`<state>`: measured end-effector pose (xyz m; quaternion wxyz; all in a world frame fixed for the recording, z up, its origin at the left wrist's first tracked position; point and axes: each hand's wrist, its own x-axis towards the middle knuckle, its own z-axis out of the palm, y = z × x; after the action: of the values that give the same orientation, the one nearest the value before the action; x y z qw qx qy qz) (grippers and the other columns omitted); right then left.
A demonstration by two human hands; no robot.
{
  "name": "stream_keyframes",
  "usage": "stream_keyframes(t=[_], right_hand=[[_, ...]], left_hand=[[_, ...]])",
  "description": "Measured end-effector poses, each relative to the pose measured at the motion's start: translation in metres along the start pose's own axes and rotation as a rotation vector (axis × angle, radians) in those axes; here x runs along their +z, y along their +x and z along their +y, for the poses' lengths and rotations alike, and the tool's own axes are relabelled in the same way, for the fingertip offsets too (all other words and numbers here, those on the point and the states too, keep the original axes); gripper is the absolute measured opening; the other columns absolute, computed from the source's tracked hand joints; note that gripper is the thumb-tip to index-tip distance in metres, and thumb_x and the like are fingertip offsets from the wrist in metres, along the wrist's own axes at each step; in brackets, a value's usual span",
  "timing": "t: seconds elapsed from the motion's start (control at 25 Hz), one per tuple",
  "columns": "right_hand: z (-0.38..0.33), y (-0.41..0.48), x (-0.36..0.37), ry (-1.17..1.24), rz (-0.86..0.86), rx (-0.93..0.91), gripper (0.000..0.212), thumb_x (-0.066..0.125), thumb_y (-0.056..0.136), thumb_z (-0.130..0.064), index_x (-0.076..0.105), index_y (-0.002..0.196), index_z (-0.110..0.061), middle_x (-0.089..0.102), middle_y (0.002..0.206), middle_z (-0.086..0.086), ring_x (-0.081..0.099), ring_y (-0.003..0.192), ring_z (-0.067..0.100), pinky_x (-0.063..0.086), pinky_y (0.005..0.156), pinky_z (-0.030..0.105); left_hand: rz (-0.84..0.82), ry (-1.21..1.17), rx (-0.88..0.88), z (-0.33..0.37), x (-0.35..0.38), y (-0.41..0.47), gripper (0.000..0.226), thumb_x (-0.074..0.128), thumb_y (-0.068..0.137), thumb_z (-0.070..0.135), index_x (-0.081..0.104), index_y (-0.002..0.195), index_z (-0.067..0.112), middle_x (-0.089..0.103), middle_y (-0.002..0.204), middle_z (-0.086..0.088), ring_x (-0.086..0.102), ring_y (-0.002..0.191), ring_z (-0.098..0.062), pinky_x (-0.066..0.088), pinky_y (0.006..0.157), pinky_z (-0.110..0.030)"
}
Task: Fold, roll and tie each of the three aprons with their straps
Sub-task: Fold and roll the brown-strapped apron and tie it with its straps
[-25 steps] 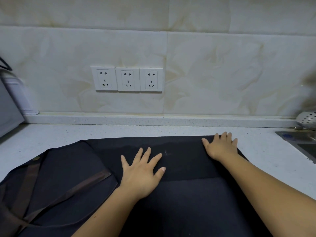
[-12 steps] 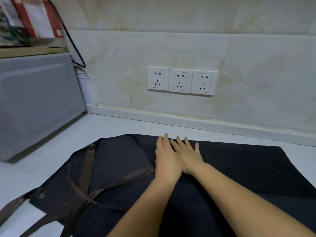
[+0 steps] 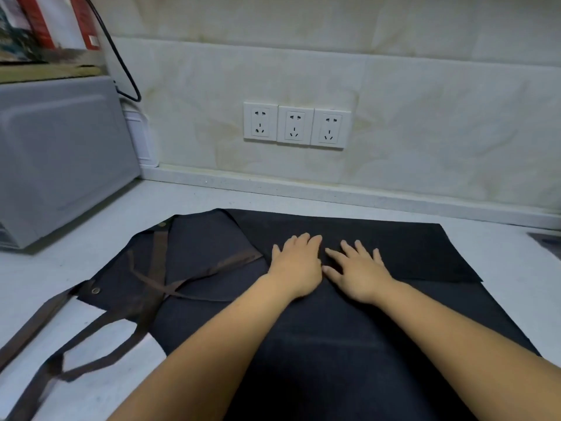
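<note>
The dark apron (image 3: 334,335) lies spread flat across the middle and lower part of the frame. Its far edge is folded back on itself into a band that runs from centre to right. Both hands rest on it at the centre of the frame. The left hand (image 3: 296,265) lies palm down with its fingers straight and close together. The right hand (image 3: 358,275) lies just beside it, palm down, its fingers straight and slightly spread. Neither hand grips the cloth; both press flat on it at the near edge of the folded band, with the thumbs almost meeting.

The apron's narrower end points to the left of the frame, where the brown straps (image 3: 158,287) cross over the fabric. A metal eyelet (image 3: 96,290) sits at that end's corner, and the straps trail off the cloth toward the lower left.

A dark corner of what may be a sink (image 3: 548,241) shows at the right edge; its inside cannot be seen.

The apron rests on a white countertop (image 3: 188,202). A grey appliance (image 3: 60,159) stands at the left of the frame, with red and white boxes or books (image 3: 45,25) on a board on top of it, too blurred to tell which. A black cable (image 3: 121,65) hangs beside it. Three white wall sockets (image 3: 296,126) sit in a row on the pale marbled tile wall (image 3: 440,117) above the apron.
</note>
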<state>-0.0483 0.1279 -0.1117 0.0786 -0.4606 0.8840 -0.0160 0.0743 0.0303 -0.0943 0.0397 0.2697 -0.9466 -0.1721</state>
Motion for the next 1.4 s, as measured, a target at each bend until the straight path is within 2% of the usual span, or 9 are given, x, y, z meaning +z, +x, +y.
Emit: stream_keyframes(t=[0.2, 0.44, 0.64, 0.76, 0.88, 0.96, 1.16, 1.28, 1.4], right_hand=[[-0.006, -0.062, -0.012, 0.147, 0.022, -0.075, 0.061, 0.04, 0.097, -0.053, 0.026, 0.151, -0.03, 0.013, 0.161, 0.005, 0.013, 0.148, 0.025, 0.015, 0.119, 0.045], [-0.052, -0.175, -0.029, 0.041, -0.314, -0.257, 0.079, 0.059, 0.076, -0.071, 0.035, 0.138, -0.028, 0.021, 0.154, -0.004, 0.022, 0.143, 0.02, 0.027, 0.113, 0.05], [-0.067, -0.219, -0.02, -0.069, -0.395, -0.371, 0.067, 0.071, 0.072, -0.062, 0.038, 0.115, -0.022, 0.014, 0.155, -0.003, 0.001, 0.148, 0.027, 0.021, 0.115, 0.056], [-0.066, -0.217, -0.018, -0.043, -0.409, -0.391, 0.042, 0.069, 0.079, -0.053, 0.045, 0.096, -0.023, 0.02, 0.154, 0.002, 0.007, 0.147, 0.03, 0.029, 0.113, 0.046], [-0.063, -0.206, -0.024, 0.013, -0.338, -0.439, 0.024, 0.069, 0.083, -0.045, 0.058, 0.088, -0.024, 0.053, 0.121, -0.004, 0.049, 0.117, 0.02, 0.04, 0.084, 0.027], [-0.057, -0.192, -0.037, 0.112, -0.299, -0.391, 0.019, 0.07, 0.083, -0.042, 0.062, 0.082, -0.025, 0.06, 0.089, -0.01, 0.055, 0.084, 0.011, 0.039, 0.067, 0.025], [-0.031, -0.141, -0.059, 0.424, -0.362, -0.179, 0.027, 0.069, 0.083, -0.047, 0.062, 0.076, -0.022, 0.061, 0.075, -0.008, 0.053, 0.073, 0.012, 0.041, 0.073, 0.028], [-0.023, -0.118, -0.056, 0.489, -0.358, -0.106, 0.026, 0.071, 0.081, -0.045, 0.064, 0.073, -0.022, 0.071, 0.097, -0.007, 0.064, 0.097, 0.014, 0.046, 0.094, 0.03], [-0.025, -0.117, -0.052, 0.339, -0.15, -0.118, 0.026, 0.067, 0.084, -0.048, 0.063, 0.092, -0.023, 0.066, 0.103, -0.007, 0.06, 0.099, 0.014, 0.047, 0.084, 0.027]], left_hand=[[-0.151, 0.06, 0.161, -0.016, -0.006, -0.084, 0.064, 0.046, 0.095, 0.055, 0.026, 0.152, 0.03, 0.015, 0.162, 0.002, 0.008, 0.15, -0.018, 0.012, 0.12, -0.05], [-0.26, 0.147, 0.178, -0.028, 0.009, -0.148, 0.072, 0.038, 0.093, 0.066, 0.011, 0.154, 0.038, -0.005, 0.164, 0.007, -0.01, 0.15, -0.012, -0.006, 0.12, -0.051], [-0.23, 0.111, 0.194, -0.031, 0.007, -0.142, 0.069, 0.038, 0.094, 0.063, 0.014, 0.154, 0.038, 0.0, 0.164, 0.005, -0.007, 0.15, -0.014, -0.007, 0.121, -0.048], [-0.227, 0.1, 0.198, -0.02, -0.003, -0.142, 0.067, 0.051, 0.092, 0.057, 0.028, 0.151, 0.034, 0.016, 0.162, 0.002, 0.007, 0.15, -0.016, 0.005, 0.122, -0.044], [-0.304, -0.11, 0.198, -0.008, -0.021, -0.152, 0.054, 0.056, 0.09, 0.057, 0.049, 0.139, 0.034, 0.043, 0.147, 0.014, 0.036, 0.138, -0.008, 0.025, 0.113, -0.025], [-0.412, -0.287, 0.163, -0.007, -0.037, -0.16, 0.059, 0.058, 0.082, 0.068, 0.052, 0.134, 0.04, 0.05, 0.138, 0.025, 0.044, 0.128, 0.001, 0.031, 0.11, -0.023], [-0.481, -0.09, 0.154, -0.013, -0.053, -0.171, 0.109, 0.085, 0.068, 0.044, 0.014, 0.15, 0.045, 0.029, 0.148, 0.023, 0.034, 0.131, -0.003, 0.033, 0.109, -0.027], [-0.283, -0.046, 0.163, -0.025, -0.05, -0.162, 0.089, 0.079, 0.076, 0.024, 0.027, 0.144, 0.046, 0.042, 0.142, 0.015, 0.051, 0.119, -0.012, 0.046, 0.098, -0.032], [-0.177, -0.318, 0.076, -0.044, -0.055, -0.156, 0.052, 0.07, 0.087, 0.024, 0.051, 0.129, 0.049, 0.058, 0.119, 0.017, 0.059, 0.101, -0.002, 0.047, 0.085, -0.018]])
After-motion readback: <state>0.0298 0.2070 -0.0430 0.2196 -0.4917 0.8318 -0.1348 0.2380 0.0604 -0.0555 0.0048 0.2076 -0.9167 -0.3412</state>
